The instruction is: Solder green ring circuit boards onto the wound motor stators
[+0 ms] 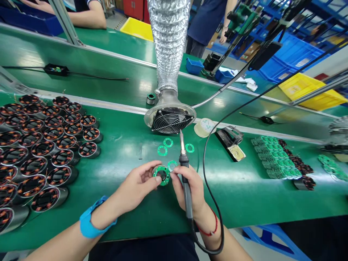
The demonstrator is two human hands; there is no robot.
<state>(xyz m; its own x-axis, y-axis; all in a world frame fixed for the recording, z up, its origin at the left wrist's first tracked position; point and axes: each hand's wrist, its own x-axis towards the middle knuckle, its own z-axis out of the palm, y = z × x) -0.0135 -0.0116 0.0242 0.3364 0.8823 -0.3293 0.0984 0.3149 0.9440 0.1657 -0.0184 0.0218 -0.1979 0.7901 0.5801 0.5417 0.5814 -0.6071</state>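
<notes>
My left hand (133,188) is closed around a motor stator with a green ring-shaped circuit board (164,181) on its upper face, thumb on the board's edge. A soldering iron (187,197) lies through my right hand (198,192), its tip pointing up and away toward the fan. My right thumb and index finger pinch close beside the board; anything small between them is too fine to make out. Just beyond those fingertips is another green ring board (172,165). Farther out on the bench lie loose ring boards (162,150), (189,148).
A fume-extractor fan (170,122) hangs ahead under a silver duct (170,40). Many wound stators (45,198) crowd the left. To the right are an iron stand (224,136) and stacked green boards (277,159). The iron's black cable (205,170) loops rightward. Co-workers stand beyond the bench.
</notes>
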